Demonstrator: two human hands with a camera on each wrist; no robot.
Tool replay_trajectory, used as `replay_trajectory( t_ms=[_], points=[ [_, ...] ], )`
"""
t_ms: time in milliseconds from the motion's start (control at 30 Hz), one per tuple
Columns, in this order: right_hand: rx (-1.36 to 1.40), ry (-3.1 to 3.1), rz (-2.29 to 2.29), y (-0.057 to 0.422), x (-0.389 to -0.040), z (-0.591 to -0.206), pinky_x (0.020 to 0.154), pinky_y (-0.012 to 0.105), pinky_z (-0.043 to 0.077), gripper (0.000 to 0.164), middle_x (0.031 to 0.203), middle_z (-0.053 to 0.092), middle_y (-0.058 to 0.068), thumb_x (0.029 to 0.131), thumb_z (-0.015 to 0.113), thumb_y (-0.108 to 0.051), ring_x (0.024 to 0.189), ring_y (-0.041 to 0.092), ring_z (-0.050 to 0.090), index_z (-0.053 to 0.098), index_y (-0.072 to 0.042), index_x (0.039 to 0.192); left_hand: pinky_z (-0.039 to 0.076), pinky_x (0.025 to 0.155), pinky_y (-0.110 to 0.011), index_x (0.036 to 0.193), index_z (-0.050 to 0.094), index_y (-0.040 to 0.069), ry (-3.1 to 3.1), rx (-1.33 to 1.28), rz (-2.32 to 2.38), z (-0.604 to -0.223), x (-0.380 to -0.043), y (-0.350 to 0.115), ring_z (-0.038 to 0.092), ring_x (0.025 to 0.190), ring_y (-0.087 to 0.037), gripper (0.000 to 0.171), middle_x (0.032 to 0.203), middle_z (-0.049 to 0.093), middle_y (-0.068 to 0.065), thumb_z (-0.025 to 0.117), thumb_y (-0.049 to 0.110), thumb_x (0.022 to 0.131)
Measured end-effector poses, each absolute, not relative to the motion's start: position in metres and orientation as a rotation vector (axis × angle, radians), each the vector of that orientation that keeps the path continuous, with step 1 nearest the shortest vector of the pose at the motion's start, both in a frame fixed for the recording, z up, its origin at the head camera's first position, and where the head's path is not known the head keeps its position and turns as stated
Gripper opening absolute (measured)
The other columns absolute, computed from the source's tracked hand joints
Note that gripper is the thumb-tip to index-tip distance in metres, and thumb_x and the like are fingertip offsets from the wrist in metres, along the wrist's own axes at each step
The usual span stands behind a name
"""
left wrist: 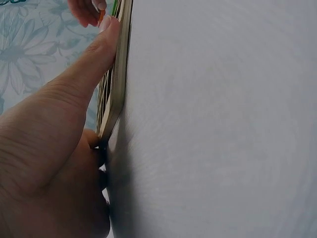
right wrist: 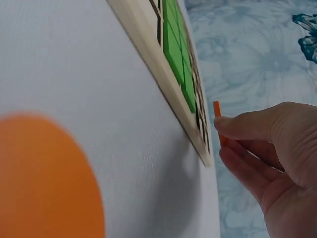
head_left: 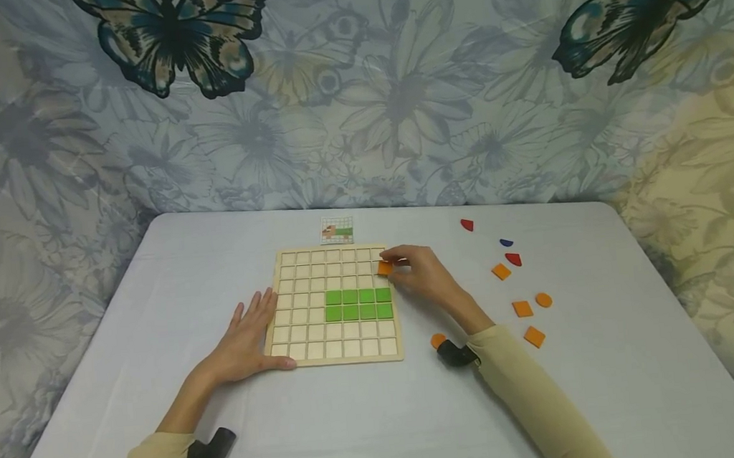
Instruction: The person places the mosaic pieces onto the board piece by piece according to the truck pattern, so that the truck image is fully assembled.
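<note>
A wooden grid board [head_left: 338, 361] lies on the white table, with two rows of green square tiles [head_left: 350, 305] in its right half. My left hand [head_left: 243, 346] has its fingers spread along the board's left side, the thumb resting on the lower left corner. Between thumb and fingers my right hand [head_left: 425, 275] pinches an orange square tile [head_left: 384, 267], held over the upper right edge of the board. In the right wrist view that orange tile [right wrist: 216, 109] is seen edge-on, raised off the board. A small picture card [head_left: 337, 230] lies just behind the board.
To the right lie three orange squares [head_left: 522, 309], an orange round piece [head_left: 544, 300], two red pieces [head_left: 513, 260] and a dark blue piece [head_left: 507, 242]. Another orange round piece [head_left: 438, 340] is partly hidden by the right wrist camera [head_left: 457, 355]. Patterned cloth hangs behind the table.
</note>
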State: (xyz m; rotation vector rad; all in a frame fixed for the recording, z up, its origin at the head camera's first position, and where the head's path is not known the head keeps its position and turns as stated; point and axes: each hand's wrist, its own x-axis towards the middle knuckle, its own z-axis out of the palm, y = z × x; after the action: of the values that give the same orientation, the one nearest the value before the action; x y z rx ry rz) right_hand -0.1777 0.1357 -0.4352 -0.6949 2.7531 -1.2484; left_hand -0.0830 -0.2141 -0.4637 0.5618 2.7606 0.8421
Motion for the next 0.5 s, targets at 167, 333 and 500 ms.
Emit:
replay_trajectory(
  t_ms=[167, 333, 500],
  points=[
    [-0.726, 2.736, -1.223, 0.123, -0.174, -0.435, 0.095, 0.036, 0.052, 0.036, 0.117, 0.069, 0.012, 0.084, 0.074, 0.001, 0.107, 0.026, 0.065, 0.068, 0.001, 0.120, -0.006, 0.117, -0.057, 0.155, 0.010, -0.003, 2.756, 0.561, 0.829, -0.465, -0.083, -0.215, -0.002, 0.149, -0.039, 0.129, 0.162, 0.005, -0.021, 0.079, 0.062, 0.068],
    [-0.784, 2.722, -1.211, 0.108, -0.172, -0.436, 0.093, 0.032, 0.053, 0.034, 0.117, 0.069, 0.010, 0.086, 0.075, -0.006, 0.106, 0.023, 0.065, 0.068, 0.000, 0.119, -0.006, 0.117, -0.056, 0.155, 0.011, -0.003, 2.755, 0.564, 0.839, -0.464, -0.083, -0.215, -0.002, 0.149, -0.039, 0.128, 0.163, 0.005, -0.021, 0.080, 0.061, 0.068],
    [-0.853, 2.689, -1.242, 0.094, -0.168, -0.437, 0.092, 0.029, 0.053, 0.034, 0.116, 0.069, 0.011, 0.086, 0.074, -0.003, 0.106, 0.022, 0.066, 0.068, 0.001, 0.119, -0.006, 0.117, -0.057, 0.155, 0.010, -0.003, 2.750, 0.564, 0.846, -0.463, -0.083, -0.215, -0.002, 0.149, -0.039, 0.129, 0.163, 0.005, -0.021, 0.080, 0.061, 0.068]
  ],
)
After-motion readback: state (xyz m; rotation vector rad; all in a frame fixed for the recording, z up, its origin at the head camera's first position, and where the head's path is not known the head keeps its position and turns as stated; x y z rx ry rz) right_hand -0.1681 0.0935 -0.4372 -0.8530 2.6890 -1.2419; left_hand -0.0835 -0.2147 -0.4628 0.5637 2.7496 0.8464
